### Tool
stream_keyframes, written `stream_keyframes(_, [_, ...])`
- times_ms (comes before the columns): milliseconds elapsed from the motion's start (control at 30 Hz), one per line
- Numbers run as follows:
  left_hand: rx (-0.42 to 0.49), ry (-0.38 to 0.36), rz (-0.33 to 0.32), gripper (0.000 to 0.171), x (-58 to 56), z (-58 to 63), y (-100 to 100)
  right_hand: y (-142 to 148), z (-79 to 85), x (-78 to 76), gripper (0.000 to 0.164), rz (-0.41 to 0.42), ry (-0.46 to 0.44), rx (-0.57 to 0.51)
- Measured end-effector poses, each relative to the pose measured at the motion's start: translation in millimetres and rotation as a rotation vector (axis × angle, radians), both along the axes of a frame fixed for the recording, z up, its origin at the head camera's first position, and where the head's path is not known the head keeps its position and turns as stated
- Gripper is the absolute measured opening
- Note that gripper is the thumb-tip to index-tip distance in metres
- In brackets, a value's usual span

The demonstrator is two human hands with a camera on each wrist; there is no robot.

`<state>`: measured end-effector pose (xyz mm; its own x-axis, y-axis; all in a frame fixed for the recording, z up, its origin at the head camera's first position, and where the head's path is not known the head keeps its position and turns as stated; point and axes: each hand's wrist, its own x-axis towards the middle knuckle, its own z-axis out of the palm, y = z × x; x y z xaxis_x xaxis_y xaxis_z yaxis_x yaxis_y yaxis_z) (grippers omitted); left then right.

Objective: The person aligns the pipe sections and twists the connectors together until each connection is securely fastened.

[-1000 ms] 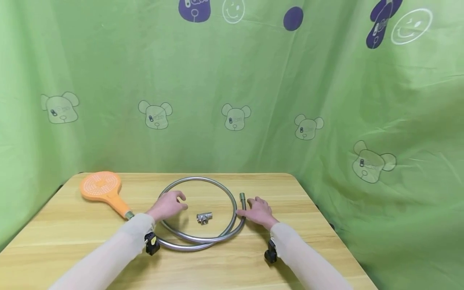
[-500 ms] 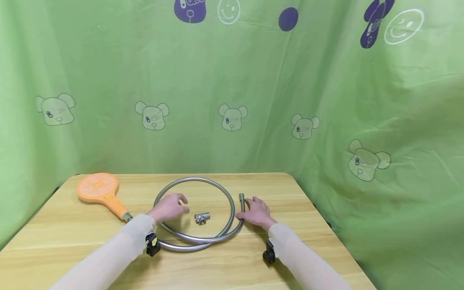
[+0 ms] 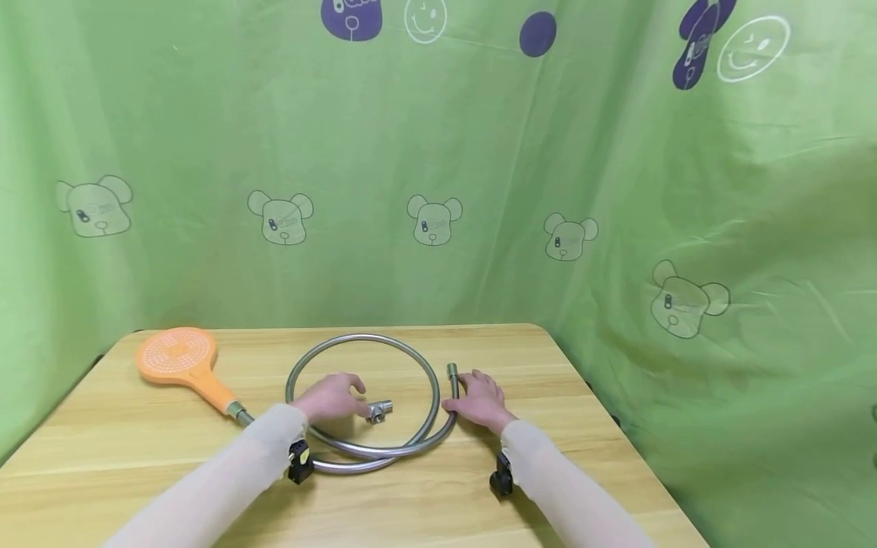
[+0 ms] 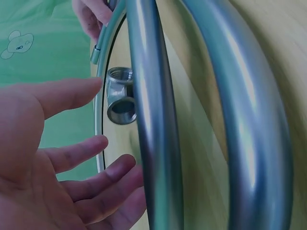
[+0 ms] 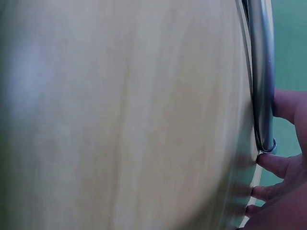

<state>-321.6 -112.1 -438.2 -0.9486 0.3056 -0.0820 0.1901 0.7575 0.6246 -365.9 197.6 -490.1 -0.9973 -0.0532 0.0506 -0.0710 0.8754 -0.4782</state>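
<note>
An orange shower head point(image 3: 176, 356) lies at the left of the table, joined to a silver shower hose point(image 3: 430, 364) that loops across the middle. Inside the loop is a small chrome tee fitting point(image 3: 379, 411); two of its openings show in the left wrist view. My left hand point(image 3: 333, 397) is beside the fitting, thumb and fingers spread, apart from it in the left wrist view point(image 4: 72, 158). Near the hose's free end point(image 3: 452, 371), my right hand point(image 3: 482, 399) holds the hose between thumb and fingers, the thumb touching it in the right wrist view.
A wooden table point(image 3: 425, 510) bears all of these things. Behind and at the right hangs a green curtain point(image 3: 356, 137) with printed bear heads. Each wrist carries a small black camera point(image 3: 299, 460). The hose crosses itself at the near side of its loop.
My left hand has moved right toward the tee fitting. The right hand's fingers have come closer in around the hose end. The whole scene has shifted slightly left in the head view.
</note>
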Motion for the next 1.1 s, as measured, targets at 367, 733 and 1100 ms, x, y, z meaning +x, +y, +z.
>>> stream_keyframes(367, [-0.069, 0.014, -0.022, 0.049, -3.1, -5.1, 17.5, -6.5, 6.7, 7.1, 0.068, 0.004, 0.018, -0.020])
stream_keyframes(733, [-0.076, 0.022, -0.013, 0.027, -1.6, -5.8, 24.5, -6.4, 9.2, 7.9, 0.066, 0.009, 0.026, -0.049])
stream_keyframes(1100, [-0.041, 0.016, 0.000, 0.025, -9.0, -9.9, 25.8, -2.7, 5.1, 6.2, 0.067, -0.005, 0.018, -0.056])
